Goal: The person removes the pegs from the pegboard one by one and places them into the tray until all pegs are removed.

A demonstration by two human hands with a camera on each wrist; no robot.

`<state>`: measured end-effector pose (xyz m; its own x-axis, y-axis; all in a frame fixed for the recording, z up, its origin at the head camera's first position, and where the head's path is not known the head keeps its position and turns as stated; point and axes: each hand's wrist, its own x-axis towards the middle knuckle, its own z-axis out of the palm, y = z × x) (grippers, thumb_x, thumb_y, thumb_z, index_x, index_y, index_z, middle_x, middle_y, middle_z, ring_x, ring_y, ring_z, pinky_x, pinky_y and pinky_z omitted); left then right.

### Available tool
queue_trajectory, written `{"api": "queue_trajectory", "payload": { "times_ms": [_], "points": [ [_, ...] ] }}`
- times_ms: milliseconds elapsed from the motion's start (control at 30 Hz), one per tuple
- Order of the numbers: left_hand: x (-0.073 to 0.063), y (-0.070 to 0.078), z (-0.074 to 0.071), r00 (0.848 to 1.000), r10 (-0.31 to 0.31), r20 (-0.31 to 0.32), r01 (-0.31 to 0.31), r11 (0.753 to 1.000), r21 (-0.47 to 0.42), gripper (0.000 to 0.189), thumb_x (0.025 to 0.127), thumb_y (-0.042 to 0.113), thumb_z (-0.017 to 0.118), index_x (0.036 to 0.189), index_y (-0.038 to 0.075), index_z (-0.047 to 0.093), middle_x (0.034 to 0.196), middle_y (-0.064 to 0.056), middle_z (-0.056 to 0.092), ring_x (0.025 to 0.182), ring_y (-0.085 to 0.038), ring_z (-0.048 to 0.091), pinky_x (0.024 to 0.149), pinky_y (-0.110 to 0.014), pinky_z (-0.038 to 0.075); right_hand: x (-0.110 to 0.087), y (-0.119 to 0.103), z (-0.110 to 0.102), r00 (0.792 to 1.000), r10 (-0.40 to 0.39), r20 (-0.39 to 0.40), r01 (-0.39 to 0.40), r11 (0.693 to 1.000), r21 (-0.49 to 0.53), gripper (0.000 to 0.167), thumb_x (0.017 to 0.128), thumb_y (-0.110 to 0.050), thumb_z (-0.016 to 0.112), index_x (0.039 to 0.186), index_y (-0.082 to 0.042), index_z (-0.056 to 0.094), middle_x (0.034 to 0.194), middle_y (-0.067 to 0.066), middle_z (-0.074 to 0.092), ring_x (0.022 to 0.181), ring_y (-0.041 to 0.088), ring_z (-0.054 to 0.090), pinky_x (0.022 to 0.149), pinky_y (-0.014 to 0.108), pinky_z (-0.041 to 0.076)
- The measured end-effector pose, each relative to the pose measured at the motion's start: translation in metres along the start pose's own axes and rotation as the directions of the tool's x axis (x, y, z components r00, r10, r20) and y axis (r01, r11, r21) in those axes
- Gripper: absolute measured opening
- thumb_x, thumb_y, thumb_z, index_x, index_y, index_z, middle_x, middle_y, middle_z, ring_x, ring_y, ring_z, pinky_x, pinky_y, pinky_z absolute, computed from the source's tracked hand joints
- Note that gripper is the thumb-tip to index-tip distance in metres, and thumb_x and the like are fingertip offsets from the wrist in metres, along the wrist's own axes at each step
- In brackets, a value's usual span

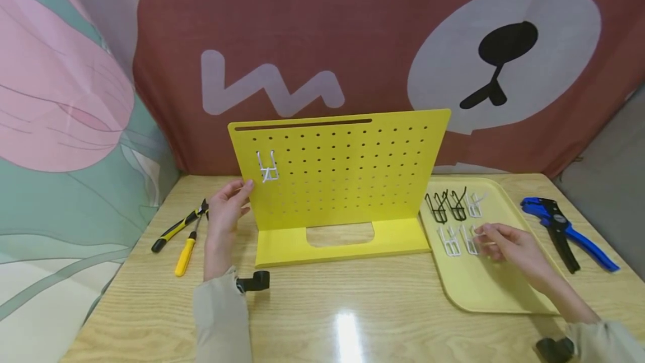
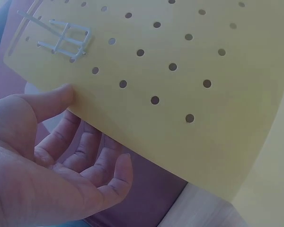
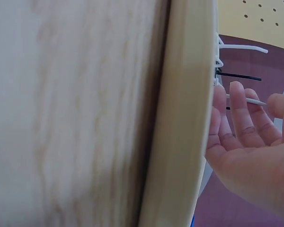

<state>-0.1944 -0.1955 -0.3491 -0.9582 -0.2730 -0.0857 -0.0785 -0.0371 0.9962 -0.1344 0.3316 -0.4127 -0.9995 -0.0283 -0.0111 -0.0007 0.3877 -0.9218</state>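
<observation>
A yellow pegboard [image 1: 332, 181] stands upright on its flat base. One white wire hook [image 1: 270, 170] hangs near its upper left corner. At the board's left edge, my left hand [image 1: 225, 212] holds on with the thumb on the front face; the other fingers curl behind the edge in the left wrist view. My right hand [image 1: 514, 251] hovers over the cream tray [image 1: 484, 293], fingers loosely bent, beside a white wire hook [image 1: 470, 242]. Its fingertips partly cover that hook, and a firm grasp is not visible. Another white hook [image 1: 451, 244] lies just left of it.
Two black wire hooks [image 1: 457, 209] and a further white hook [image 1: 475, 206] lie at the tray's back. A blue-handled tool [image 1: 569, 228] sits right of the tray. Left of my left hand are black-and-yellow pliers [image 1: 178, 227] and a yellow-handled screwdriver [image 1: 186, 254].
</observation>
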Motion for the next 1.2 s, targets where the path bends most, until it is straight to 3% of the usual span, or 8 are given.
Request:
{"api": "queue_trajectory", "payload": {
  "times_ms": [200,367,500,633,967,1200],
  "points": [
    [0.000,-0.001,-0.001,1.000,0.002,0.002,-0.002,1.000,-0.004,0.027,0.092,0.027,0.067,0.108,0.006,0.060,0.091,0.010,0.060,0.083,-0.009,0.058,0.087,-0.038,0.045,-0.003,-0.005,-0.001,1.000,-0.011,0.023,0.011,1.000,-0.012,0.020,0.104,-0.026,0.043,0.111,-0.038,0.057,0.086,-0.006,0.070,0.072,0.014,0.067,0.058,0.030,0.053],
    [0.000,-0.002,-0.001,1.000,0.004,-0.012,-0.004,1.000,0.016,0.032,0.092,0.027,0.066,0.114,0.004,0.060,0.091,0.010,0.060,0.082,-0.008,0.058,0.086,-0.038,0.046,-0.003,-0.024,0.002,0.994,-0.080,0.071,0.082,0.996,-0.030,0.021,0.105,-0.023,0.041,0.118,-0.035,0.053,0.087,0.003,0.068,0.075,0.019,0.067,0.061,0.030,0.053],
    [0.000,-0.001,-0.001,1.000,0.003,-0.006,-0.003,1.000,0.023,0.037,0.093,0.028,0.066,0.118,0.002,0.058,0.094,0.009,0.059,0.083,-0.008,0.058,0.087,-0.038,0.046,-0.001,-0.047,0.017,0.981,-0.174,0.089,0.174,0.985,0.013,0.022,0.105,-0.019,0.041,0.121,-0.027,0.055,0.086,0.005,0.067,0.075,0.019,0.067,0.062,0.028,0.053],
    [0.000,-0.001,-0.001,1.000,0.000,0.002,0.000,1.000,0.028,0.039,0.093,0.030,0.065,0.119,0.002,0.058,0.097,0.007,0.059,0.085,-0.008,0.058,0.088,-0.038,0.045,0.001,-0.063,0.041,0.968,-0.233,0.089,0.228,0.971,0.071,0.021,0.104,-0.017,0.043,0.118,-0.021,0.058,0.086,0.005,0.068,0.074,0.017,0.066,0.063,0.027,0.054],
    [-0.001,0.000,0.000,1.000,-0.006,-0.016,0.007,0.999,0.033,0.039,0.092,0.030,0.066,0.119,0.002,0.057,0.098,0.006,0.059,0.086,-0.010,0.056,0.087,-0.037,0.044,0.015,-0.077,0.121,0.962,-0.249,0.114,0.211,0.940,0.267,0.015,0.099,-0.012,0.054,0.111,-0.010,0.062,0.088,0.002,0.069,0.077,0.017,0.067,0.069,0.032,0.055],
    [0.000,0.000,0.001,1.000,-0.006,-0.018,0.006,0.999,0.035,0.038,0.092,0.030,0.066,0.117,0.002,0.058,0.096,0.006,0.059,0.085,-0.010,0.057,0.086,-0.037,0.045,0.026,-0.095,0.173,0.954,-0.265,0.140,0.196,0.905,0.377,0.023,0.097,-0.010,0.058,0.114,0.004,0.058,0.089,0.002,0.069,0.081,0.019,0.068,0.073,0.038,0.056]
  ]
}}
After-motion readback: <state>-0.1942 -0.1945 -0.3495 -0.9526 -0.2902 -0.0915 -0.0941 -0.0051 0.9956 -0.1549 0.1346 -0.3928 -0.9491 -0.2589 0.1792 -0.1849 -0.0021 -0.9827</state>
